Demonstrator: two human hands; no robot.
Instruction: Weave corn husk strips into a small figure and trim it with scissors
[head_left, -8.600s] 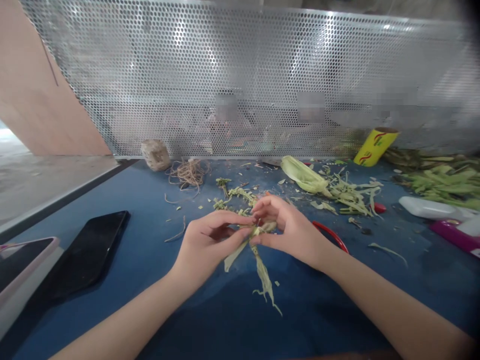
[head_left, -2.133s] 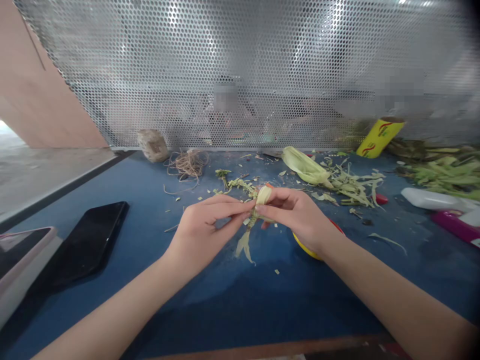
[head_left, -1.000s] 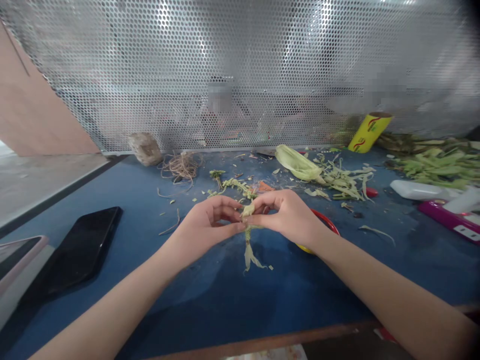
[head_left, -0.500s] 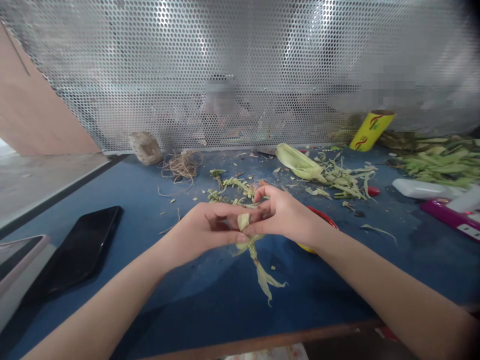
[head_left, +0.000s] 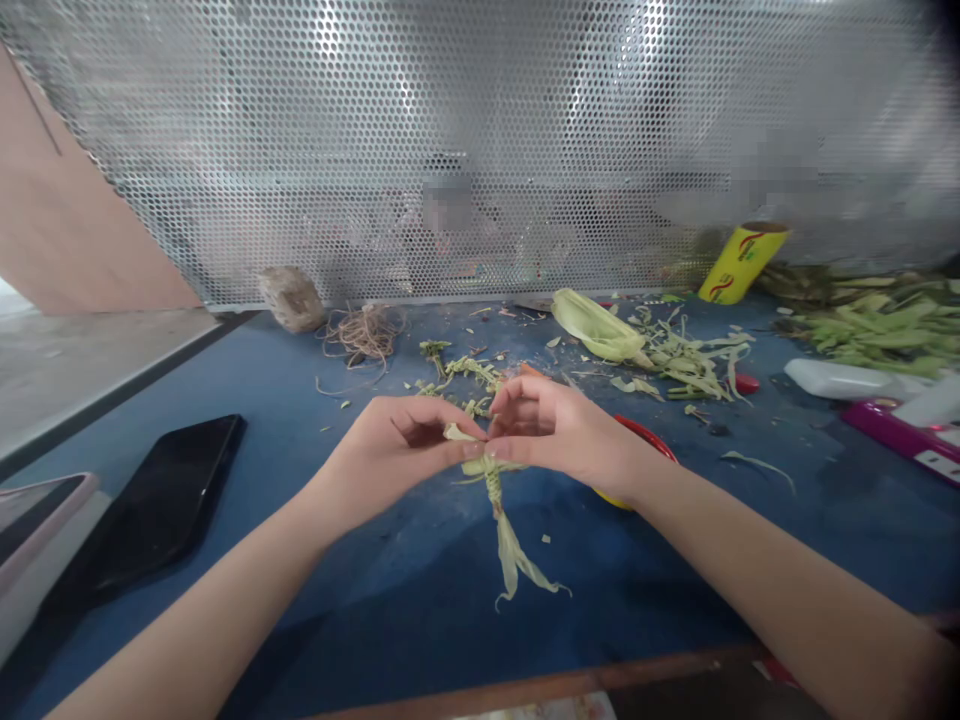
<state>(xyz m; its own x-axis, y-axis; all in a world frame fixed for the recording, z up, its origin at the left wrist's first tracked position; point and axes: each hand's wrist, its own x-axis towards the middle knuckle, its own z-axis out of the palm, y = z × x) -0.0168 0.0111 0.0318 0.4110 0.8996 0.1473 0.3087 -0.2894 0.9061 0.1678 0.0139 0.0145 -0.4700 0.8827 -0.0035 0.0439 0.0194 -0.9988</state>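
Note:
My left hand [head_left: 397, 450] and my right hand [head_left: 551, 425] meet fingertip to fingertip at the middle of the blue table [head_left: 420, 590]. Both pinch the top of a pale green husk piece [head_left: 493, 488], whose braided or wrapped stem hangs below the fingers and ends in two curling strips. A folded bit of husk shows above my left fingertips. Just behind the hands lie knotted green husk pieces [head_left: 472, 370]. Red-and-yellow handles [head_left: 649, 437] are partly hidden by my right wrist.
Twine [head_left: 365, 335] and a wrapped lump [head_left: 292, 298] are at back left, a black phone [head_left: 150, 510] at left. Husk [head_left: 600, 327], a yellow roll [head_left: 742, 263], leaves [head_left: 892, 325] and a purple power strip [head_left: 904, 435] lie right. A perforated metal screen [head_left: 480, 120] stands behind.
My hands have drawn their fingertips into a tighter pinch. The hanging husk stem has shifted slightly left and its strips have swung to hang more straight down.

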